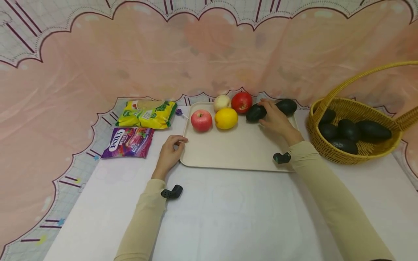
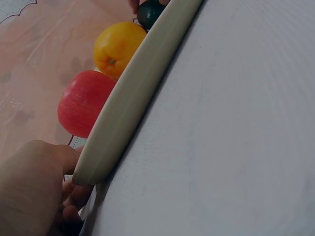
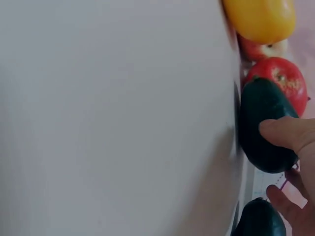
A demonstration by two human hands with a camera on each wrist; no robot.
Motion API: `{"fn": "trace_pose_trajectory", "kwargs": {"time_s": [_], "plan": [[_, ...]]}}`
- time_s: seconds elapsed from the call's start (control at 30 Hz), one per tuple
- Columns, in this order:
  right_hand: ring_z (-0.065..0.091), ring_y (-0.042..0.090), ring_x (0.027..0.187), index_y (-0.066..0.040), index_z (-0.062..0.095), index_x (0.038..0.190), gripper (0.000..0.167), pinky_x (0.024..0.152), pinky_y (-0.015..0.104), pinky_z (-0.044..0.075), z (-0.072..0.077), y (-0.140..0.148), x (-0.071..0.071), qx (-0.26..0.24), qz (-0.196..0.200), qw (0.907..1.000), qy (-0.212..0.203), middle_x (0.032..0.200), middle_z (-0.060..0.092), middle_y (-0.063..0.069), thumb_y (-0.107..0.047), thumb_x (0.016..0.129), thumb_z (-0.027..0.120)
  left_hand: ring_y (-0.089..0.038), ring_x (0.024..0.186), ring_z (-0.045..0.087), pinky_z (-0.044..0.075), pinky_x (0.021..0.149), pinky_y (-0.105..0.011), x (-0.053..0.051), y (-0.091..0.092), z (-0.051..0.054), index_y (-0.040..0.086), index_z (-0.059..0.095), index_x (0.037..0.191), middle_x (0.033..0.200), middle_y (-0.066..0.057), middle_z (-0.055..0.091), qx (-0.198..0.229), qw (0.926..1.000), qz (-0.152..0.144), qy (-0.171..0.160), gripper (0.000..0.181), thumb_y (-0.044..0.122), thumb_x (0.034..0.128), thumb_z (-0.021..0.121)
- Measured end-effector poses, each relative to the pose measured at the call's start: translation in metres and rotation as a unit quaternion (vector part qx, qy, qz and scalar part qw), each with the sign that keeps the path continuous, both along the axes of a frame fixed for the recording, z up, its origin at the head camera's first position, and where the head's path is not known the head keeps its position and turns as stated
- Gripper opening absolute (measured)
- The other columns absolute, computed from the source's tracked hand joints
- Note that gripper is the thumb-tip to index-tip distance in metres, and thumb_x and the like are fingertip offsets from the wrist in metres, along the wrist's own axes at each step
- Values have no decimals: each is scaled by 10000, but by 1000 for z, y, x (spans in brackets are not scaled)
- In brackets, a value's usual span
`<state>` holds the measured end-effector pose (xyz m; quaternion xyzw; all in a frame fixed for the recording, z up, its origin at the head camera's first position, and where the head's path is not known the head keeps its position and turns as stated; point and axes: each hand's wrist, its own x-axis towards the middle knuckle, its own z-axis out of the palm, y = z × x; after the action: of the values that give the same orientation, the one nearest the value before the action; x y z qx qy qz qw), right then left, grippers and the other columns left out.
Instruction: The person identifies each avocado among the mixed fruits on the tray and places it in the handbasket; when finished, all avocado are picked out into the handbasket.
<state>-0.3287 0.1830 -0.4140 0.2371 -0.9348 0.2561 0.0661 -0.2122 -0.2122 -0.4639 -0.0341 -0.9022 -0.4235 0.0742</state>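
Note:
My right hand [image 1: 274, 117] grips a dark green avocado [image 1: 256, 113] at the back right of the beige tray [image 1: 235, 152]. In the right wrist view its thumb lies across the avocado [image 3: 266, 128], while the other fingers are partly hidden behind. A second avocado [image 1: 287, 107] lies just right of that hand, at the tray's back corner. My left hand [image 1: 171, 150] holds the tray's left rim, thumb on the edge and fingers curled below it in the left wrist view. A red apple [image 1: 201, 120], a yellow citrus fruit [image 1: 226, 118], a pale fruit [image 1: 222, 103] and a red pomegranate-like fruit [image 1: 241, 102] sit along the tray's back.
A wicker basket [image 1: 333, 154] with a tall handle stands right of the tray, holding several avocados [image 1: 348, 129]. At left lie a yellow-green packet [image 1: 147, 115], a purple candy bag [image 1: 128, 142] and a small lollipop [image 1: 179, 112]. Patterned cloth [image 1: 183, 54] rises behind.

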Motion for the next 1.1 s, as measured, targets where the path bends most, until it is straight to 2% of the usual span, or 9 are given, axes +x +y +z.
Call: {"fn": "trace_pose_trajectory", "kwargs": {"time_s": [0.13, 0.23, 0.37, 0.53, 0.63, 0.73, 0.97, 1.1], "plan": [[372, 371, 1296, -50, 421, 1298, 587, 1071, 513, 301, 0, -1, -4, 78, 38, 9999, 96, 1351, 433, 199, -89, 789, 711, -217, 980, 551, 389, 764, -300, 0, 0, -1, 123, 654, 1093, 1192, -87, 565, 26, 10000, -6, -3, 196, 135, 930, 546], [337, 396, 1283, -59, 431, 1315, 629, 1071, 533, 283, 1, 1, -4, 170, -78, 9998, 45, 1335, 400, 209, -132, 776, 748, -214, 981, 553, 391, 765, -300, -1, 1, 0, 123, 656, 1094, 1192, -85, 567, 8, 10000, -9, 8, 196, 135, 930, 547], [298, 400, 1273, -75, 439, 1347, 687, 1052, 557, 286, 2, 4, -3, 254, -302, 9990, -198, 1325, 349, 212, -210, 764, 777, -219, 973, 556, 387, 756, -291, -2, 1, 0, 118, 657, 1090, 1186, -96, 571, -16, 9999, -15, 107, 197, 122, 926, 546], [348, 402, 1273, -51, 423, 1342, 705, 1055, 549, 295, 3, 9, 2, 281, -362, 9977, -493, 1361, 360, 217, -296, 777, 766, -218, 968, 553, 381, 754, -286, -1, 1, 1, 111, 657, 1089, 1182, -101, 572, -27, 9999, -25, 137, 200, 113, 924, 545], [396, 378, 1279, -42, 396, 1358, 739, 1068, 523, 303, 3, 10, 6, 109, -347, 9964, -772, 1395, 400, 210, -339, 782, 751, -217, 968, 552, 381, 753, -288, 1, 1, 1, 107, 659, 1087, 1184, -100, 572, -15, 9999, -1, 100, 198, 109, 922, 549], [424, 354, 1257, -43, 396, 1358, 742, 1068, 507, 306, 5, 11, 11, -288, -295, 9955, -851, 1362, 460, 199, -341, 777, 748, -227, 966, 557, 380, 752, -298, 2, 1, 2, 99, 661, 1082, 1186, -105, 572, 20, 9999, 16, 110, 196, 100, 918, 552], [397, 348, 1276, -45, 457, 1321, 664, 1084, 513, 272, 14, 15, 26, -982, -239, 9945, -289, 1345, 461, 189, -300, 777, 740, -227, 970, 557, 376, 753, -292, 1, 2, 3, 101, 661, 1076, 1193, -101, 568, 64, 9999, -12, 80, 191, 112, 922, 550], [399, 330, 1274, -67, 453, 1342, 679, 1087, 508, 277, 16, 18, 36, -1182, -305, 9922, -236, 1353, 433, 182, -314, 779, 742, -225, 973, 554, 376, 753, -285, 2, 2, 3, 106, 661, 1080, 1195, -102, 567, 37, 10000, -4, 71, 196, 117, 924, 543]]}}
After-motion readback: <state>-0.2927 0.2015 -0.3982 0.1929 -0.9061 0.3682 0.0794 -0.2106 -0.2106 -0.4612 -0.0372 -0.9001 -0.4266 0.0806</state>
